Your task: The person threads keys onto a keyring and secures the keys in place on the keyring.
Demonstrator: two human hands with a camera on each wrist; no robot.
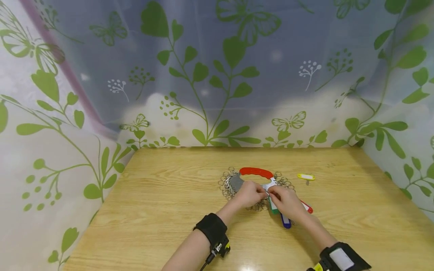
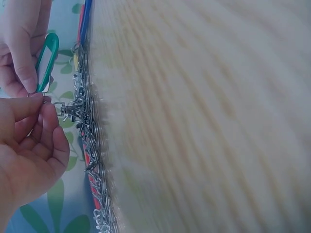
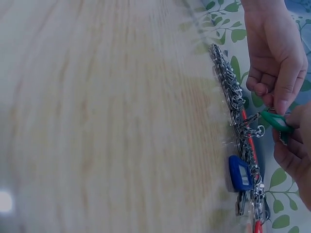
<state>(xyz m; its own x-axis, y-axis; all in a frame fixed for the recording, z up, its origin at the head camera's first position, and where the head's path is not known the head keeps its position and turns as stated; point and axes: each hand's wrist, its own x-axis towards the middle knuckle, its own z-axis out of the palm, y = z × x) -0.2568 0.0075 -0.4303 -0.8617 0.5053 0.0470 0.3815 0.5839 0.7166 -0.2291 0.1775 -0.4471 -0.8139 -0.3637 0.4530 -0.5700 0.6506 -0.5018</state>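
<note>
A metal key holder with a red handle (image 1: 255,172) and many split rings and clasps round its edge lies on the table. Both hands meet at its near right side. Between thumb and forefinger my left hand (image 1: 250,194) pinches a small metal ring (image 2: 46,99) beside a clasp (image 2: 73,110). My right hand (image 1: 288,203) holds a green key tag (image 2: 47,60) with a pale label, close to the left fingertips. Fingers partly hide the ring. A blue key tag (image 1: 286,221) and a red key tag (image 1: 306,207) hang from the holder near the right hand.
A yellow key tag (image 1: 306,176) with a small key lies apart on the wooden table (image 1: 162,195), right of the holder. Leaf-patterned curtains (image 1: 203,75) enclose the table's back and sides. A black cable (image 1: 208,261) runs from the left wrist strap.
</note>
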